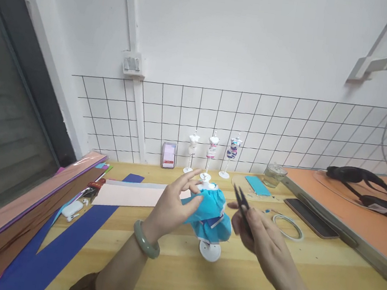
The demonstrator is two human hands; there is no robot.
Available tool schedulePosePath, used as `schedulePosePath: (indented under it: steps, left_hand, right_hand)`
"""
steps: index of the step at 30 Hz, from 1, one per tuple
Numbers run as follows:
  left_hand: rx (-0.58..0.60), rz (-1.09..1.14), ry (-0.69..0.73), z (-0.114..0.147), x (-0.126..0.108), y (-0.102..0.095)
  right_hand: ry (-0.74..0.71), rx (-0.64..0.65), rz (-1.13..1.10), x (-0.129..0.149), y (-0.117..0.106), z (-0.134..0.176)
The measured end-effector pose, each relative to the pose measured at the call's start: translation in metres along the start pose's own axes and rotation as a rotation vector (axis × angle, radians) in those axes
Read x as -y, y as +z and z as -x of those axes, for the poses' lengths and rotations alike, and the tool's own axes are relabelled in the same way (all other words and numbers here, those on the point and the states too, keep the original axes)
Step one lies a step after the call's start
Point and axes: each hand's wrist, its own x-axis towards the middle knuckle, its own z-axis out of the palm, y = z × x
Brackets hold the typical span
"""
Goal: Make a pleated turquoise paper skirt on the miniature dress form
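A small white dress-form mannequin (209,251) stands upright on its round base in front of me, dressed in a gathered bright blue crepe-paper dress (212,231) with a dark blue and white piece at the waist. My left hand (174,200), with a green bangle on the wrist, pinches the dress's upper blue layer between thumb and fingers at its left side. To the right of the dress, my right hand (257,228) is closed around black tweezers (242,201). Their two points are slightly apart, aimed up and left, and touch nothing.
Behind stand three small mannequins (212,147) and a phone (169,155). Pale pink paper (129,195), dark blue strips (75,239) and an earphone case (72,208) lie left. Rightward are a blue piece (258,186), glass jar (274,174), coiled cable (288,227) and dark phone (311,218).
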Motion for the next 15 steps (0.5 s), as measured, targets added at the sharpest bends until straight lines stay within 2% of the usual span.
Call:
schedulePosePath:
  steps: [3, 7, 15]
  left_hand:
    - [-0.003, 0.012, -0.015, 0.001, -0.001, 0.0]
    - [0.009, 0.024, -0.029, 0.002, -0.003, 0.0]
    - [0.05, -0.021, -0.052, 0.004, -0.008, -0.002]
  right_hand:
    - [0.131, 0.11, -0.099, -0.003, 0.004, 0.018]
    - [0.271, 0.099, -0.123, -0.008, 0.011, 0.026]
    - [0.408, 0.216, -0.315, -0.015, 0.018, 0.026]
